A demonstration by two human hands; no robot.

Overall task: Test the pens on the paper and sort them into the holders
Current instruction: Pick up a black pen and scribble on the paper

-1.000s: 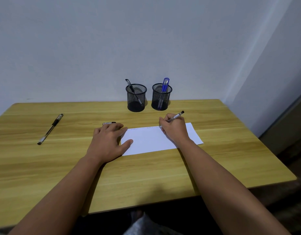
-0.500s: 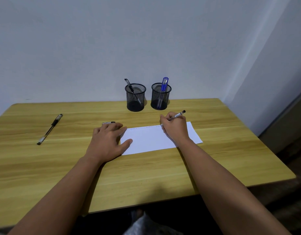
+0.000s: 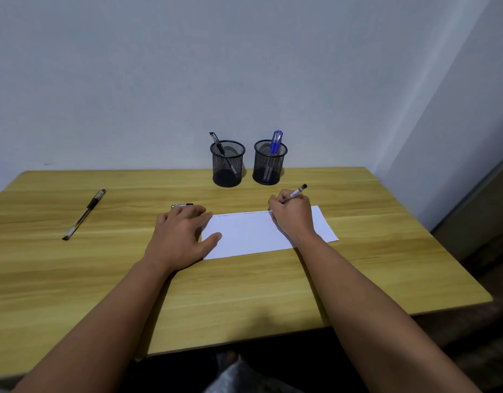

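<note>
A white sheet of paper point(image 3: 253, 234) lies on the wooden table point(image 3: 74, 279), with faint scribbles along its far edge. My right hand point(image 3: 293, 217) grips a slim pen point(image 3: 297, 192) and its tip, hidden by the fingers, is at the paper's far edge. My left hand point(image 3: 182, 236) lies flat with fingers spread, thumb on the paper's left end. A small pen cap point(image 3: 181, 205) lies just beyond its fingertips. Two black mesh holders stand at the back: the left holder point(image 3: 227, 165) holds a black pen point(image 3: 217, 143), the right holder point(image 3: 270, 164) a blue pen point(image 3: 276, 141).
A black gel pen point(image 3: 84, 214) lies loose on the table's far left. The wall rises right behind the holders. The table's right edge drops to a dark floor.
My right hand has slid slightly to the right along the paper's far edge with the pen. The left hand has stayed in place.
</note>
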